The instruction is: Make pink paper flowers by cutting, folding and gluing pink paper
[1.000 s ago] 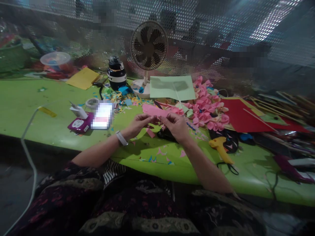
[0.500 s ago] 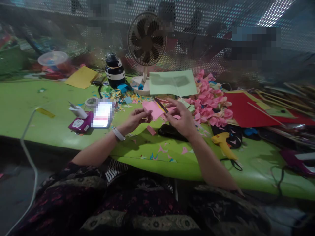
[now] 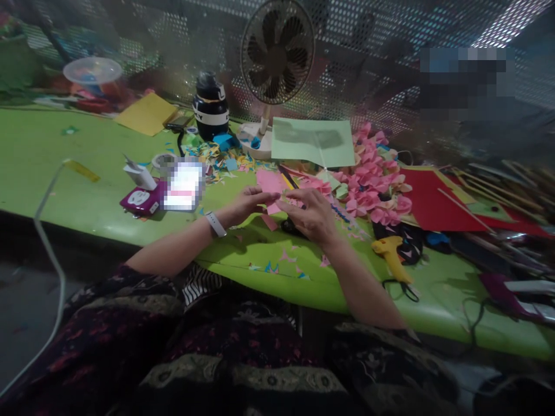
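My left hand [image 3: 254, 203] has its fingers closed in a pinch on a small pink paper piece [image 3: 274, 197]. My right hand [image 3: 310, 216] meets it from the other side, thumb and fingers bent to the same piece; its exact grip is partly hidden. Just beyond the fingertips lies a larger pink paper sheet [image 3: 269, 180]. A yellow and black pencil [image 3: 288, 177] slants beside that sheet, its near end behind my right fingers. Under my right hand a black object [image 3: 289, 226] is mostly covered. A pink paper strip [image 3: 269, 222] rests below my left fingertips.
Pink paper petals [image 3: 377, 179] are heaped to the right, beside red sheets [image 3: 437, 199]. A yellow glue gun [image 3: 393, 257] lies nearer. Behind stand a fan [image 3: 277, 55], a dark bottle [image 3: 210, 110] and a pale green sheet [image 3: 312, 141]. A lit phone [image 3: 184, 185] lies left.
My hands have come together at the fingertips over the small pink piece. My right hand has moved down and left, covering more of the black object. The view has shifted slightly.
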Demonstrator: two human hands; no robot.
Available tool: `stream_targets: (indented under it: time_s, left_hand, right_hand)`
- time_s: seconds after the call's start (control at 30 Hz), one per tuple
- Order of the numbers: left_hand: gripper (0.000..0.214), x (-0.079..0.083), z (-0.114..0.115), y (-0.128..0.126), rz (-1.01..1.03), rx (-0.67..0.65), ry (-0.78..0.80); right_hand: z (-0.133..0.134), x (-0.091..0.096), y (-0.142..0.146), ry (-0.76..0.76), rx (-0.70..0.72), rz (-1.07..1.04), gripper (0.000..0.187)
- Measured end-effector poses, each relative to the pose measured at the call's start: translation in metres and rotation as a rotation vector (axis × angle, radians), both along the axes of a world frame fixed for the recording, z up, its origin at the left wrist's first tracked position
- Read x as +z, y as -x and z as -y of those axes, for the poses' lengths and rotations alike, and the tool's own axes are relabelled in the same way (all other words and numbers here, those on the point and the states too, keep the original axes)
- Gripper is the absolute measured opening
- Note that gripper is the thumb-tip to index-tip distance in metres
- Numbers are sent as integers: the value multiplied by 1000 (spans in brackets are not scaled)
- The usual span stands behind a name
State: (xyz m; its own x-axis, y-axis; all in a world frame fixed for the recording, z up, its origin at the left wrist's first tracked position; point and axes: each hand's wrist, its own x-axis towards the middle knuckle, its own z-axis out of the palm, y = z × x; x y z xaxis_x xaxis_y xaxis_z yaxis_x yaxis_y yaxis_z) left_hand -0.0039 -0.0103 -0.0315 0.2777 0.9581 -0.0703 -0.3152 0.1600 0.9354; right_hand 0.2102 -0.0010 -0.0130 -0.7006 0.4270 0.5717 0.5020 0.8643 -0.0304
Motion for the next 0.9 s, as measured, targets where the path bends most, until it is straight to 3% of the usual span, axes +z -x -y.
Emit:
stream_targets:
  time_s: [0.17, 0.3, 0.57, 0.73, 0.9]
  left_hand:
    - [31, 0, -2, 0, -22, 7, -33]
    - [34, -2, -2, 2, -40, 4, -71]
    - [40, 4, 2, 2, 37, 30, -105]
    - [43, 8, 5, 2, 83, -13, -108]
    - [51, 13, 9, 0, 77, 5, -135]
  right_hand:
    - [2, 3, 1, -31, -5, -25, 30]
    - [5, 5, 7, -11, 35, -160, 22]
    - [6, 4, 15, 261, 20, -316, 14]
    - [7, 5, 17, 319, -76, -464, 25]
    - [9, 4, 21, 503, -130, -594, 38]
